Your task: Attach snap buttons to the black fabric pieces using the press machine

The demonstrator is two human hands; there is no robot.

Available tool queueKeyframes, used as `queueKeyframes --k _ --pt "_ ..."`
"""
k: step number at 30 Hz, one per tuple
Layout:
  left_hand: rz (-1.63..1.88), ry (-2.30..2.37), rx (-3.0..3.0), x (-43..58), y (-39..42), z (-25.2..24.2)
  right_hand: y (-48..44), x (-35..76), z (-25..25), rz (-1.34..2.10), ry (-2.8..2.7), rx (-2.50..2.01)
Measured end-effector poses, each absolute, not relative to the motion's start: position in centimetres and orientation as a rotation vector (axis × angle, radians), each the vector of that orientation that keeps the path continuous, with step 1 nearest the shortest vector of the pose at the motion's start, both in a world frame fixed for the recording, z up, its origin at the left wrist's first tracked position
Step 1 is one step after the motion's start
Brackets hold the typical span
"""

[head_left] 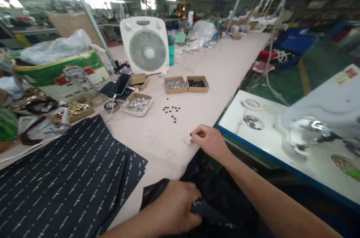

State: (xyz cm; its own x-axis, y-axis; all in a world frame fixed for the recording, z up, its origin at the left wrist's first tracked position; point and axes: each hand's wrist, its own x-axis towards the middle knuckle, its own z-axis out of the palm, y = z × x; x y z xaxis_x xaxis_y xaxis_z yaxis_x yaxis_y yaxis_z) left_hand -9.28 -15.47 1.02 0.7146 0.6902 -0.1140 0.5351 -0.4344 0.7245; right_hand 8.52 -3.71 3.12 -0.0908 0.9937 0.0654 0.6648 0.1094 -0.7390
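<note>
My left hand (178, 208) is closed around a fold of black fabric (216, 196) with small white lettering, at the table's front edge. My right hand (209, 140) is raised to the right, thumb and forefinger pinched on a tiny black snap button (191, 134), of which only the edge shows. Several loose black snap buttons (172, 110) lie scattered on the pale tabletop (160, 136) beyond both hands. Past them stand a small box of silver metal parts (174, 84), a box of black parts (196, 83) and a tray of silver snap parts (137, 104).
Stacked black patterned fabric (70, 178) covers the table's left side. Behind it are a box of gold parts (75, 107), a phone (120, 84) and a glass jar (83, 84). A box fan (146, 47) stands farther back. At right is a white machine (323, 107) on its own table.
</note>
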Motion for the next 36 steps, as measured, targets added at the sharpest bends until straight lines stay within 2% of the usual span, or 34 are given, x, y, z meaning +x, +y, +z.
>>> queueKeyframes --k 4,7,12,21,36 --pt "0.146 0.849 2.427 -9.0 -17.1 2.2 -14.0 11.0 2.3 1.267 -1.48 -1.465" --pt "0.139 0.733 2.675 -8.6 -18.8 2.7 -20.1 11.7 1.8 1.374 -1.356 -1.493" --pt "0.327 0.582 2.895 -8.7 -21.5 4.7 -25.7 11.9 2.1 1.462 -1.217 -1.416" --pt "0.516 0.536 2.909 -9.1 -24.1 7.5 -29.4 11.7 3.1 1.178 -1.303 -1.332" --pt "0.486 0.52 2.889 -9.0 -24.5 8.1 -30.2 11.7 2.7 0.974 -1.533 -1.246"
